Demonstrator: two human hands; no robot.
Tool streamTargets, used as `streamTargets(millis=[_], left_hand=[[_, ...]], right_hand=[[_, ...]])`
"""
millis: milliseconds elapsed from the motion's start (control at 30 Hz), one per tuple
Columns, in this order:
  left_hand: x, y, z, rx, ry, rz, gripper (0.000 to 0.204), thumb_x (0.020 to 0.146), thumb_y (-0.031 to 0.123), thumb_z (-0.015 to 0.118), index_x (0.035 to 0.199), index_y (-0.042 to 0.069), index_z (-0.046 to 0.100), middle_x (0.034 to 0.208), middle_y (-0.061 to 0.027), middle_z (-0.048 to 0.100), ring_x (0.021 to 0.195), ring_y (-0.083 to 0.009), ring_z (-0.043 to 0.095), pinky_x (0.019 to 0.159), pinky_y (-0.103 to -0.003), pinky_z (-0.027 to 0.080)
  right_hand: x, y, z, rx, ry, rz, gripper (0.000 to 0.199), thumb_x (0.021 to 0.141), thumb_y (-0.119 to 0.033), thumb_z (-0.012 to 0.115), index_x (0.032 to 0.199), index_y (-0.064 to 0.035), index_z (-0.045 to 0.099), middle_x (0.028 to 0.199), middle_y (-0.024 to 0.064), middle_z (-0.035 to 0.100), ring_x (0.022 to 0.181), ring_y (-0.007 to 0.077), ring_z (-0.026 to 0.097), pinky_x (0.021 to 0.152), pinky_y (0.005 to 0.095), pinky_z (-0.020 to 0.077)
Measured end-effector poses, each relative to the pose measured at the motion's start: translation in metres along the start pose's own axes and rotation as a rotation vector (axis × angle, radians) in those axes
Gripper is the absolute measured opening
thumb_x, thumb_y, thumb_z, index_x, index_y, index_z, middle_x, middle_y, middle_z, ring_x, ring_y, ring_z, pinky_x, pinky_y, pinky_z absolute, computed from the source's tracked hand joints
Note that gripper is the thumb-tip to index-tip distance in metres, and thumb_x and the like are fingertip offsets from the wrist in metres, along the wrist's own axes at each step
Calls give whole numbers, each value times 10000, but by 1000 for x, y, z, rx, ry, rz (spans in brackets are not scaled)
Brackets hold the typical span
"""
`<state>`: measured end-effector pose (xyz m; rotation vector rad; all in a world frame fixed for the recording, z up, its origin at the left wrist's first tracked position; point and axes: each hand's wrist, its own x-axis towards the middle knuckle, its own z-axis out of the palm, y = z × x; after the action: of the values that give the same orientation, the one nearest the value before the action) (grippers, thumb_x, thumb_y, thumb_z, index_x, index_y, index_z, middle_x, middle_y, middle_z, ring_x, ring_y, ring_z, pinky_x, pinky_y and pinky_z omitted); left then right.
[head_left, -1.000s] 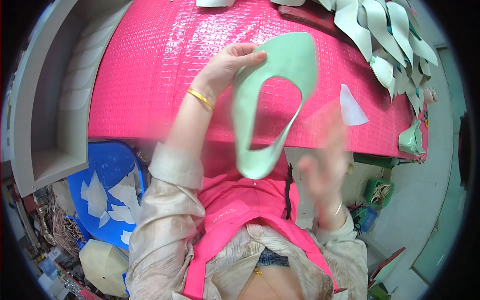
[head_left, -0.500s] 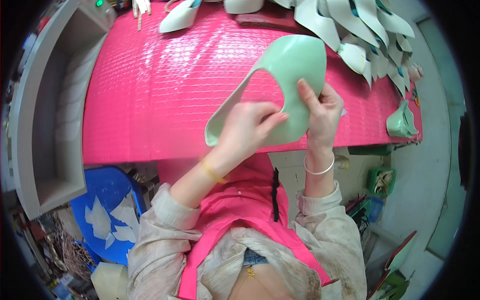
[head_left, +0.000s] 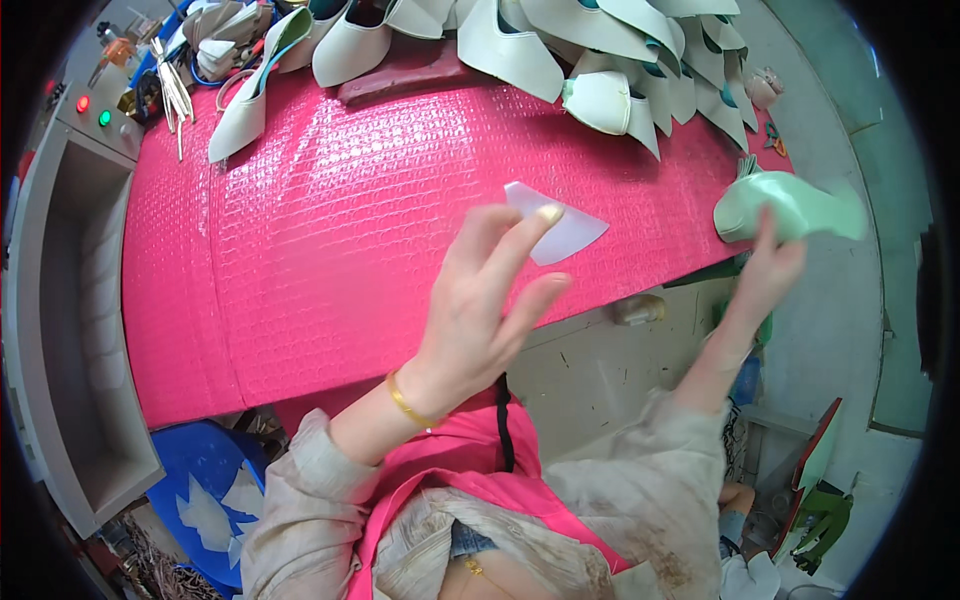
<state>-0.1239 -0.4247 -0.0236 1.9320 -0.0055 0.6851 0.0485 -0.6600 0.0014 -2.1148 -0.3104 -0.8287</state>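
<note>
A pale green shoe upper (head_left: pixel 790 205) is at the table's right end, its outer part reaching past the edge and smeared by motion. My right hand (head_left: pixel 772 272) is closed on it, the fingers slightly blurred. Another green upper that stood in that spot cannot be told apart from it now. Over the middle of the pink table, my left hand (head_left: pixel 485 285) is raised with its fingers apart and holds nothing. Just beyond its fingertips lies a thin, whitish, curved-edged piece (head_left: pixel 565 240), partly covered by the index finger.
White shoe uppers (head_left: pixel 510 50) crowd the back of the pink padded table (head_left: pixel 300 250), beside a dark red block (head_left: pixel 410 75). A grey open-fronted machine box (head_left: pixel 75 300) borders the left. Below is a blue chair (head_left: pixel 190 470) with white scraps. Small scissors (head_left: pixel 774 140) lie far right.
My right hand has carried the green upper from the table's middle to its right end. My left hand has let go of it and opened. The whitish piece, mostly hidden before, now shows.
</note>
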Motion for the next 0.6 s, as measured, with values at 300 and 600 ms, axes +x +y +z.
streamTargets(millis=[300, 600], left_hand=[[-24, -23, -16, 285, -427, -109, 196, 781, 110, 596, 961, 32, 601, 852, -136, 577, 759, -295, 574, 677, -358, 465], [93, -134, -110, 610, 82, 78, 270, 755, 131, 629, 999, 27, 581, 989, -152, 592, 919, -307, 560, 812, -357, 444]], right_hand=[[127, 250, 59, -930, -448, 218, 653, 878, -550, 223, 991, -30, 601, 1009, 248, 570, 967, 435, 520, 825, 494, 398], [142, 246, 31, -940, -718, 172, 716, 825, -618, 331, 1108, 3, 548, 1095, 232, 546, 1033, 382, 506, 879, 428, 373]])
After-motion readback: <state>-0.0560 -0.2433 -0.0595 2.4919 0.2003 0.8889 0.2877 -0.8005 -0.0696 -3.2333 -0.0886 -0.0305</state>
